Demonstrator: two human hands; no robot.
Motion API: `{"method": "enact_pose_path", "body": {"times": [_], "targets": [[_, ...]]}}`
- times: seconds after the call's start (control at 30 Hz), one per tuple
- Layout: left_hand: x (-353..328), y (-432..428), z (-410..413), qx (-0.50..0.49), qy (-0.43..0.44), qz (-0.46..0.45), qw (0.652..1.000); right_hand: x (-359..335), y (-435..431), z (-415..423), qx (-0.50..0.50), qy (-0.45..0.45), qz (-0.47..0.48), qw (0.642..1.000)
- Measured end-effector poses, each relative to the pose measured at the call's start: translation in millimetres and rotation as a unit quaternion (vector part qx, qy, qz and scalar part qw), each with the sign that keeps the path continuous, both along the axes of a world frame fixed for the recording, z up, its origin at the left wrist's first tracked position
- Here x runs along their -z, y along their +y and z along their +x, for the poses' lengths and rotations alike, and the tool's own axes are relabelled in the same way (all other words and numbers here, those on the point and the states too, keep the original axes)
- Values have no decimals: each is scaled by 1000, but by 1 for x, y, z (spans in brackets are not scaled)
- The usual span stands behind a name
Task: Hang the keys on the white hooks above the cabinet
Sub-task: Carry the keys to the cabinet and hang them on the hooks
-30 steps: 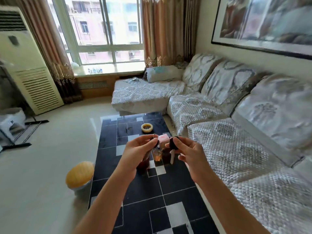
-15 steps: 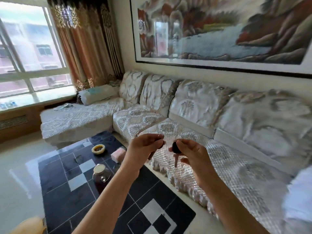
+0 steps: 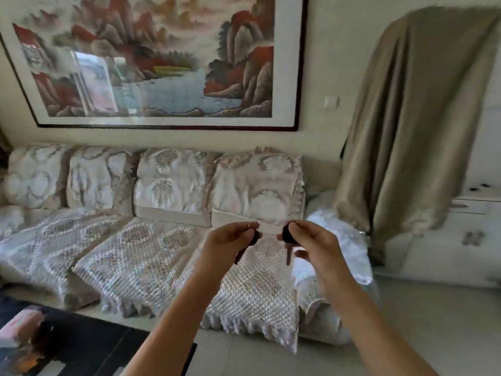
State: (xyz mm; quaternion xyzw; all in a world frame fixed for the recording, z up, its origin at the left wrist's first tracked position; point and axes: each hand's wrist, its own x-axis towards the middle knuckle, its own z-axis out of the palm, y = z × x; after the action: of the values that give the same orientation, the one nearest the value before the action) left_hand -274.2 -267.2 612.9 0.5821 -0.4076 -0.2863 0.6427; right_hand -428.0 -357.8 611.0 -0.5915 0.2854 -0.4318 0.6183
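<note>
Both hands are raised side by side in front of the person, bare forearms reaching up from the bottom edge. In the left hand (image 3: 230, 241), the fingers are pinched around a black-headed key with a dark blade (image 3: 248, 244), whose blade slants down and to the left below the palm; a thin metal ring shows at the fingertips. In the right hand (image 3: 311, 240), thumb and forefinger grip the round black head of a second black-headed key with a reddish metal blade (image 3: 289, 241), which hangs straight down, and a thin wire ring shows just above that head. The two keys are near each other but apart, level with one another. Below the left forearm, at the lower left corner, lies a dark glossy table top (image 3: 89, 346), blurred. Beyond the hands stretches a long sofa covered in pale quilted cloth with patterned back cushions (image 3: 151, 240). On the wall above the sofa hangs a large framed landscape painting of red cliffs and blue water (image 3: 160, 61), with a small white wall switch (image 3: 331, 102) just to its right. To the right of the sofa a beige cloth (image 3: 412, 118) is draped over something tall, and beside it stands a low white cabinet with dark ornamental fittings (image 3: 455, 242).
</note>
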Motion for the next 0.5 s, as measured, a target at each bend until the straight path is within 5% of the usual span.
{"method": "enact_pose_path", "body": {"times": [0.5], "targets": [[13,-161,-312,210,-22,23,977,14,-88,-343,238,13,14,971]]}}
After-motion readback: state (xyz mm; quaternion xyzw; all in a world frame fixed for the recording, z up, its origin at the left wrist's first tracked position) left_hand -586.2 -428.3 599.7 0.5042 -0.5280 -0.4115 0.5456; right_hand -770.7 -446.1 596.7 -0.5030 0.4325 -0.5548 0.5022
